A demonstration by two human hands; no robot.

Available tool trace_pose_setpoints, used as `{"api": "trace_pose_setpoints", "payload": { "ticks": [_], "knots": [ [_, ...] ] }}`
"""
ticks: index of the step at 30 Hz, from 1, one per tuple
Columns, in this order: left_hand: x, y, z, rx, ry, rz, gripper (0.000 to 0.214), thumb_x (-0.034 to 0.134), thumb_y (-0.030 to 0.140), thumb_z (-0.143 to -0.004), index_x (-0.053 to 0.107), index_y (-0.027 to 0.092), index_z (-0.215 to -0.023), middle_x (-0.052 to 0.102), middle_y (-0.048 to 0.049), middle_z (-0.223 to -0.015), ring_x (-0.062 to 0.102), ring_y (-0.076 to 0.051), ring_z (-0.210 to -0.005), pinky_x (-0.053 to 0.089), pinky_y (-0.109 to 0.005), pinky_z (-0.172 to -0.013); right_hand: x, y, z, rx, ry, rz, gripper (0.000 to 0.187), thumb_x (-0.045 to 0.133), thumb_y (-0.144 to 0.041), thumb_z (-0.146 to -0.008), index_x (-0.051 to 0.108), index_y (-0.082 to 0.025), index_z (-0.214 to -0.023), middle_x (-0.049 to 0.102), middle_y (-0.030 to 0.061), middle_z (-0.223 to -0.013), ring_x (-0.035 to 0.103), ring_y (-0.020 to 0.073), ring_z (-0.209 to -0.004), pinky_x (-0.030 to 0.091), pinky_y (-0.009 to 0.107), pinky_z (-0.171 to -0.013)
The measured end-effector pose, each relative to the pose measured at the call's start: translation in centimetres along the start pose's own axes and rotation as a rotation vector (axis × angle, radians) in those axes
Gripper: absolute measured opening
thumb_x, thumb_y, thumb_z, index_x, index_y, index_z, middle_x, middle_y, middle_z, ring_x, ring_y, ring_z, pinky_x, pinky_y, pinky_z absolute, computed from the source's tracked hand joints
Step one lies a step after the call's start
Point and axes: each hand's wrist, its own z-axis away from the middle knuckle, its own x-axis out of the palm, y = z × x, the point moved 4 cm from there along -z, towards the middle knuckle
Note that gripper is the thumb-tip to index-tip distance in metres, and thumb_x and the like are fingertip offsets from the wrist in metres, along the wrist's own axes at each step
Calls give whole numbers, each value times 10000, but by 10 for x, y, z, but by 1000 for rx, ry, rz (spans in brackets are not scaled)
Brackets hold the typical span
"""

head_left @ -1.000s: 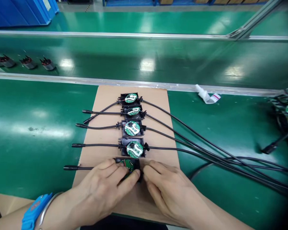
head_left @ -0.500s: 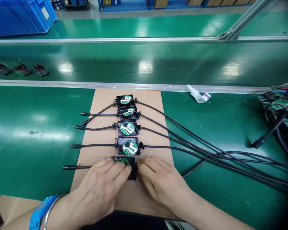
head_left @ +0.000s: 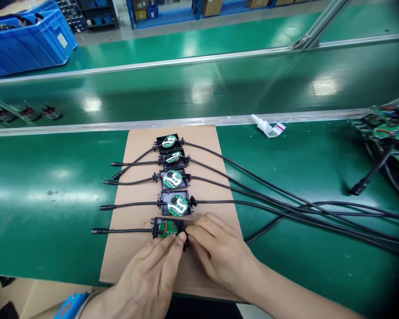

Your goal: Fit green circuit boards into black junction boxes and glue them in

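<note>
The nearest black plastic case (head_left: 157, 221) lies open on the cardboard sheet (head_left: 119, 261), a round green circuit board (head_left: 169, 227) with a red wire inside it. My left hand (head_left: 153, 266) is closed at the case's near edge, thumb and fingertips pressed near its right end. My right hand (head_left: 216, 248) pinches at the right end, where a black cable (head_left: 256, 237) runs out from under the hand; the gripped part is hidden. A short cable with a plug (head_left: 101, 231) leaves the case's left side. Beyond lie several similar open cases (head_left: 183, 208) in a column.
Long cables run right to a heap of boards and wires (head_left: 390, 133). A crumpled white strip (head_left: 269, 127) lies near the metal rail (head_left: 232, 120). Behind it are small wired parts (head_left: 51, 112) and a blue bin (head_left: 29, 44).
My left hand has slid toward the near right edge of the closest case, uncovering its board and left cable. My right hand stays at the case's right end. The view has shifted slightly.
</note>
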Motion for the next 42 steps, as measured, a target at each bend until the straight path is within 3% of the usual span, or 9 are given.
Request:
{"api": "trace_pose_setpoints", "payload": {
  "ticks": [8,12,17,24,28,31,35,38,42],
  "knots": [
    [-6,-16,6,-215,-8,256,572,396,70,-835,294,23,-1396,601,-156,-1242,563,-232,-1102,500,-369,-923,-2,5,0,-71,-44,56,308,361,-47,-891,642,-157,-830,565,64,-746,477,184,-731,432,314,-650],
    [-30,-55,20,-391,116,256,338,470,113,-881,528,178,-1208,645,-84,-1080,569,-211,-971,488,-377,-829,-7,-17,-5,-117,-46,240,291,408,-66,-863,673,-113,-976,605,99,-798,485,219,-758,435,358,-682],
    [-23,-73,18,-402,23,315,170,518,151,-874,666,211,-933,625,-38,-841,548,-187,-794,461,-347,-718,28,-57,-14,-186,-60,424,438,518,-176,-813,597,35,-1188,623,162,-861,471,255,-784,432,379,-646],
    [-10,-71,16,-364,27,386,189,491,136,-888,675,179,-898,632,-49,-835,560,-178,-799,471,-315,-714,57,-70,-30,-196,-255,391,169,561,-176,-792,714,-103,-788,652,162,-858,491,252,-801,423,364,-589],
    [-20,-69,15,-331,-10,346,194,484,125,-880,671,176,-864,623,-46,-816,563,-178,-779,472,-306,-696,40,-69,-33,-177,-314,350,159,565,-201,-795,693,-108,-806,633,133,-817,514,257,-802,442,360,-583],
    [-28,-73,7,-276,-69,345,192,497,119,-874,670,199,-864,614,-33,-813,569,-178,-787,474,-301,-705,6,-49,-28,-153,-139,218,205,480,-216,-875,666,-136,-904,611,94,-821,516,226,-797,467,366,-684],
    [-28,-94,-13,-299,4,233,184,553,157,-853,611,180,-1027,593,-69,-975,556,-224,-914,475,-381,-797,-32,9,-23,-28,59,191,283,462,-138,-871,569,-145,-1133,609,107,-955,520,234,-893,467,411,-797],
    [-16,-104,-25,-332,-44,230,36,533,165,-865,565,161,-880,582,-65,-919,548,-225,-872,474,-384,-770,-36,42,-21,31,25,149,278,465,-114,-883,499,-156,-1155,598,96,-950,535,225,-902,482,403,-790],
    [-13,-99,-24,-417,-106,425,129,399,164,-931,515,182,-876,588,-14,-798,563,-164,-720,461,-288,-651,-42,40,-16,35,-57,-53,205,378,-115,-938,450,-198,-1111,575,62,-930,558,165,-827,488,306,-715]
  ]
}}
